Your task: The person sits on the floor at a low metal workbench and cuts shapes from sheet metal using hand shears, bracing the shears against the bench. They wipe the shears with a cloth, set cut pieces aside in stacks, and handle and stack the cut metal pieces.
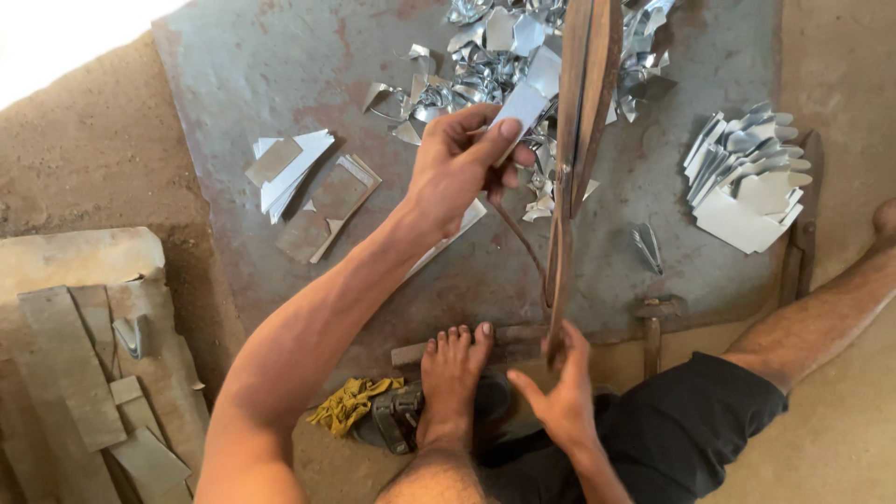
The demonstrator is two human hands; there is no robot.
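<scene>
In the head view, the left hand (459, 168) was raised over a worn steel plate (243, 84) that lay on the dirt floor. Its thumb and fingers were pinched shut on a small strip of sheet metal (525, 101), which it held against the blades of a pair of big shears (581, 121). The shears stood nearly upright, with the strip just beside their rusty blades. The right hand (560, 392) was lower down, at the bottom end of one handle. Its fingers were spread apart, with only the thumb and fingertips touching the handle, not wrapped around it.

Behind the shears lay a heap of shiny scrap cuttings (485, 56). To the right on the plate sat a stack of cut metal pieces (747, 177), fanned out. To the left lay a few flat rectangles (308, 182). A bare foot (450, 378) rested at the near edge of the plate, on a dark sandal, beside a yellow rag (353, 403). A hammer (651, 322) lay near the right knee. Off to the far left, long metal strips (75, 373) lay on a board.
</scene>
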